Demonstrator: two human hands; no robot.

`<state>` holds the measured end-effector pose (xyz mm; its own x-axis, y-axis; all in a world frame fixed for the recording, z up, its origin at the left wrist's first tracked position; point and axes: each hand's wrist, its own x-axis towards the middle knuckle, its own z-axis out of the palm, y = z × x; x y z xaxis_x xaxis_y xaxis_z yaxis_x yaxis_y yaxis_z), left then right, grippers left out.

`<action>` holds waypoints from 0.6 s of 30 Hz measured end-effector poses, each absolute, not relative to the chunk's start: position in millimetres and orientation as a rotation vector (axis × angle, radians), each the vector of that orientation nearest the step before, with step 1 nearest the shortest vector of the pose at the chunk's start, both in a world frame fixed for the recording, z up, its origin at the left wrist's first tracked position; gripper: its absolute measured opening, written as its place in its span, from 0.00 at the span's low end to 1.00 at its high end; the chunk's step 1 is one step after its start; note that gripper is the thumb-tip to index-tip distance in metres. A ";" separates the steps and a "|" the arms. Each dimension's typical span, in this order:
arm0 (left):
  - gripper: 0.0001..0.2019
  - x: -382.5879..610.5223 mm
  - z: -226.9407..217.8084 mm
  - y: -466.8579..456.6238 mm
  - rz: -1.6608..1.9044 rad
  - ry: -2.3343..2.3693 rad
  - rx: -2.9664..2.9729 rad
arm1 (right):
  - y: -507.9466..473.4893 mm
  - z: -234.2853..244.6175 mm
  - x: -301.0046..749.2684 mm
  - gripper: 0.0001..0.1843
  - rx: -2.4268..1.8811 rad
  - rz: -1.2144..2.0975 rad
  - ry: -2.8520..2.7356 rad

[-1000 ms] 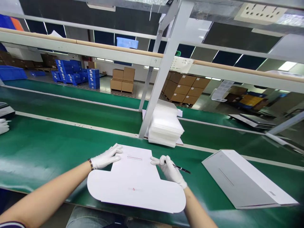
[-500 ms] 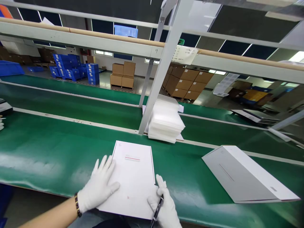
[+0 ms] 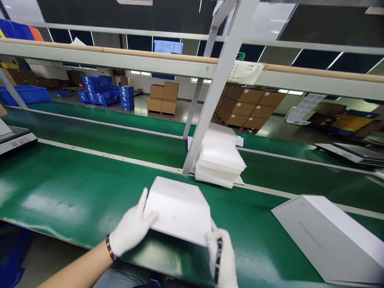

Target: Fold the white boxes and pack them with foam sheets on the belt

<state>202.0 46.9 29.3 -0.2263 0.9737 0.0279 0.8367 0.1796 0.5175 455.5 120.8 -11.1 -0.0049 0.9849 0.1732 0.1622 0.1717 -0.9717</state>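
Note:
A thin white carton [image 3: 180, 208] tilts over the green work surface [image 3: 99, 188], its near edge raised. My left hand [image 3: 129, 232], in a white glove with a beaded bracelet at the wrist, grips the carton's left edge, thumb on top. At the right near corner, my right hand [image 3: 223, 256], also gloved, is closed on the carton while a black pen [image 3: 218, 260] sits in the same hand. The right fingertips are partly hidden and blurred.
A grey-white folded carton [image 3: 318, 236] stands at the right. Behind the work, a stack of white foam sheets [image 3: 220, 160] sits beside a slanting metal post [image 3: 207, 108]. At the left edge lies a black-and-white flat item [image 3: 18, 140].
The carton lay flat; its near edge has come up and it has moved away from me. Both hands have shifted to its edges. The view has swung slightly left.

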 end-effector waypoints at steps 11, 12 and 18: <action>0.33 168.6 50.9 161.6 0.831 2.087 1.581 | 243.3 3.5 403.3 0.20 -1.015 0.978 -1.271; 0.33 170.8 47.9 156.6 0.861 2.069 1.530 | 237.6 0.1 407.7 0.20 -1.019 0.960 -1.308; 0.40 184.1 23.3 87.6 1.116 1.805 1.254 | 188.4 -13.6 440.1 0.24 -1.146 1.112 -1.277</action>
<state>184.1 87.6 23.3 -0.3193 0.9464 -0.0486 0.3797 0.1747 0.9084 440.1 188.4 -13.6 0.0015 0.9937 0.1121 0.0259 0.1120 -0.9934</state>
